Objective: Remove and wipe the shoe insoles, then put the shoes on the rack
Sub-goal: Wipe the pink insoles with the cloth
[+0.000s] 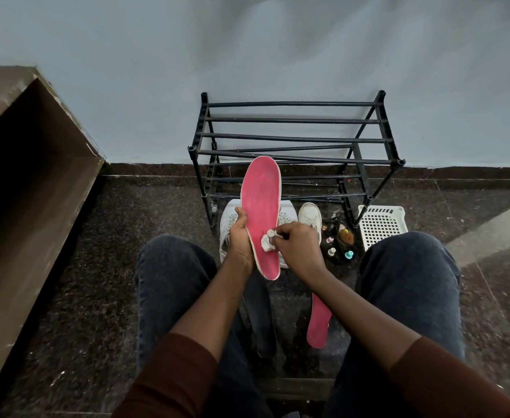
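Centre frame: left hand (240, 236) curled round the edge of a pink insole (262, 212), holding it upright, toe up. Right hand (296, 245) pinching a crumpled white cloth (268, 241), pressed on the insole's lower half. Second pink insole (318, 322) flat on the floor, lower centre, between the knees. White shoes (309, 217) just behind the hands, on the floor before the black rack (293, 137). White basket (380, 221) at right, small bottles (339, 244) beside it

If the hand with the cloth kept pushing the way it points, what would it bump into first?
The right hand points left, pressing the cloth onto the pink insole. So it meets the insole first; behind it is probably the left hand.
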Available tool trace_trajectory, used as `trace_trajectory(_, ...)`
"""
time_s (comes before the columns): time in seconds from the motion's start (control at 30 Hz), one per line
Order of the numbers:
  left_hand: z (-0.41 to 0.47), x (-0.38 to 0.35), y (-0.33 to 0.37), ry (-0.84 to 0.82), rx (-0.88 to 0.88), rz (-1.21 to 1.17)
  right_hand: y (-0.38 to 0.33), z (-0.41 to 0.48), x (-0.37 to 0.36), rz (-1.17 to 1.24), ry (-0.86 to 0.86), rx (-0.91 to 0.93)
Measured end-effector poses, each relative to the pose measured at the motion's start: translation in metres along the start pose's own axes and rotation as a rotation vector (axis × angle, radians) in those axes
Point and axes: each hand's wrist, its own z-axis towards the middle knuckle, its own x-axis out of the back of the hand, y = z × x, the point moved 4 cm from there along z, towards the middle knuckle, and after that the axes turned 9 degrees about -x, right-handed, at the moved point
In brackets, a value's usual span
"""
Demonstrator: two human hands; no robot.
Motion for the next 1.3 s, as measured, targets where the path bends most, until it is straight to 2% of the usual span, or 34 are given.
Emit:
trace_trajectory(0.27,0.001,0.004,-0.002,-0.009,0.035,0.043,-0.017,0.024,0.01,0.123,0.164,-0.06)
trace_trajectory(0.43,0.003,0.006,0.0,0.054,0.005,-0.005,-0.01,0.016,-0.001,0.127,0.03,-0.125)
trace_trajectory(0.63,0.005,0.009,0.001,0.128,-0.029,-0.063,0.009,-0.009,-0.007,0.242,-0.084,-0.226)
trace_trajectory(0.7,0.003,0.007,0.002,0.122,-0.02,-0.087,0.01,-0.012,-0.006,0.26,-0.089,-0.239)
trace_trajectory(0.8,-0.001,0.001,0.003,0.03,0.026,-0.146,0.005,-0.005,-0.002,0.243,-0.036,-0.222)
trace_trajectory(0.97,0.0,0.003,0.0,0.019,0.043,-0.018,-0.011,0.012,0.006,0.227,0.058,-0.178)
trace_trajectory(1.13,0.003,0.003,0.001,-0.017,0.024,-0.213,-0.006,0.002,-0.006,0.101,-0.026,-0.153)
trace_trajectory(1.3,0.006,0.004,0.001,-0.038,-0.014,-0.309,0.002,-0.018,-0.006,0.152,-0.061,-0.144)
